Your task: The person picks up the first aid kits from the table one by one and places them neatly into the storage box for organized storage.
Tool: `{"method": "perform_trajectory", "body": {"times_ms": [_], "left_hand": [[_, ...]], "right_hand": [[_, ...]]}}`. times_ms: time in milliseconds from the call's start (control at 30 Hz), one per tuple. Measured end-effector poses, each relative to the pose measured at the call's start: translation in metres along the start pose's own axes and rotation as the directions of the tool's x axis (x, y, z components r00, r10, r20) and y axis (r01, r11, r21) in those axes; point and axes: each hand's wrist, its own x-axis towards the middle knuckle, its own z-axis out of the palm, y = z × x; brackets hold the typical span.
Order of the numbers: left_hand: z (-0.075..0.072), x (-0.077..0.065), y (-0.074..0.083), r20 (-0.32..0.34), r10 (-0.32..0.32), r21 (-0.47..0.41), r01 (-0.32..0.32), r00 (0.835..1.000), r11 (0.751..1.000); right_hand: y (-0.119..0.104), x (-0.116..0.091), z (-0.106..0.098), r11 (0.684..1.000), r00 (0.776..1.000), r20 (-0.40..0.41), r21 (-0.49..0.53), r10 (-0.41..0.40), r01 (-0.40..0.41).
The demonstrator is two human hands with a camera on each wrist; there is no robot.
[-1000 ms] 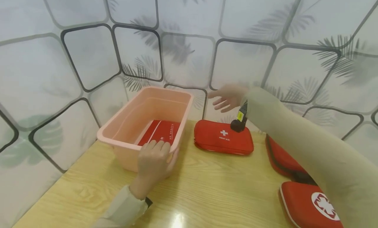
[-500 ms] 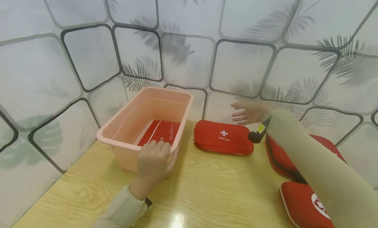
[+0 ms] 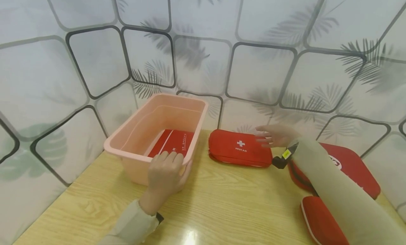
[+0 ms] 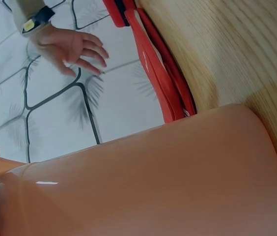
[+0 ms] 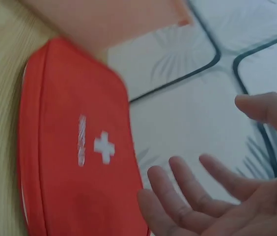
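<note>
My left hand (image 3: 166,172) grips the near rim of a pink plastic tub (image 3: 127,132), its fingers hooked over the edge at the corner. Inside the tub lies a flat red pouch (image 3: 172,142) with white lettering. A red first aid pouch (image 3: 231,148), marked with a white cross, lies on the table just right of the tub. My right hand (image 3: 277,135) hovers at the right end of this pouch, overlapping it in the head view. In the right wrist view its fingers (image 5: 192,191) are spread and relaxed, holding nothing.
A larger red bag (image 3: 350,165) with a white round emblem lies at the right, partly behind my right sleeve. Nearer sits a red case (image 3: 320,216), also partly covered by the sleeve. A patterned curtain-like backdrop (image 3: 203,61) rises behind the wooden table (image 3: 228,202).
My right hand has moved rightward and down, from above the first aid pouch to its right end. The left hand has stayed on the tub's rim.
</note>
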Motion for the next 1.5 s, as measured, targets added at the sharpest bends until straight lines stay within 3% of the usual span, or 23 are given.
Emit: {"method": "perform_trajectory", "body": {"times_ms": [67, 200, 300, 400, 600, 767, 867, 1200, 1500], "left_hand": [[0.0, 0.0, 0.0, 0.001, 0.0, 0.0, 0.0, 1.0, 1.0], [0.0, -0.001, 0.0, -0.004, 0.001, 0.004, -0.001, 1.0, 1.0], [0.001, -0.001, 0.0, -0.006, 0.0, 0.007, 0.0, 1.0, 1.0], [0.001, -0.001, 0.0, -0.004, -0.003, 0.009, 0.003, 1.0, 1.0], [0.001, -0.001, 0.0, -0.005, -0.008, 0.011, 0.008, 1.0, 1.0], [0.001, -0.001, 0.0, 0.002, -0.007, 0.004, 0.007, 1.0, 1.0], [0.0, -0.001, 0.0, 0.005, -0.008, 0.002, 0.008, 1.0, 1.0], [0.0, -0.001, 0.0, 0.011, -0.017, 0.001, 0.017, 1.0, 1.0], [0.0, -0.001, 0.0, -0.005, -0.016, 0.009, 0.016, 1.0, 1.0]], "right_hand": [[0.007, 0.005, 0.0, 0.989, 0.999, -0.03, -0.147, -0.042, 0.037], [0.016, 0.016, 0.005, 0.928, 0.989, -0.114, -0.37, -0.096, 0.047], [0.018, 0.022, 0.011, 0.865, 0.979, -0.145, -0.5, -0.141, 0.05], [0.019, 0.027, 0.017, 0.782, 0.972, -0.117, -0.617, -0.206, 0.091], [0.019, 0.04, 0.029, 0.652, 0.953, -0.023, -0.735, -0.301, 0.188], [0.019, 0.052, 0.033, 0.496, 0.918, 0.016, -0.838, -0.397, 0.229], [0.018, 0.058, 0.034, 0.436, 0.907, 0.031, -0.87, -0.42, 0.232], [0.002, 0.077, 0.03, 0.37, 0.924, 0.073, -0.902, -0.375, 0.221], [-0.002, 0.105, 0.014, 0.348, 0.936, 0.06, -0.919, -0.347, 0.188]]}}
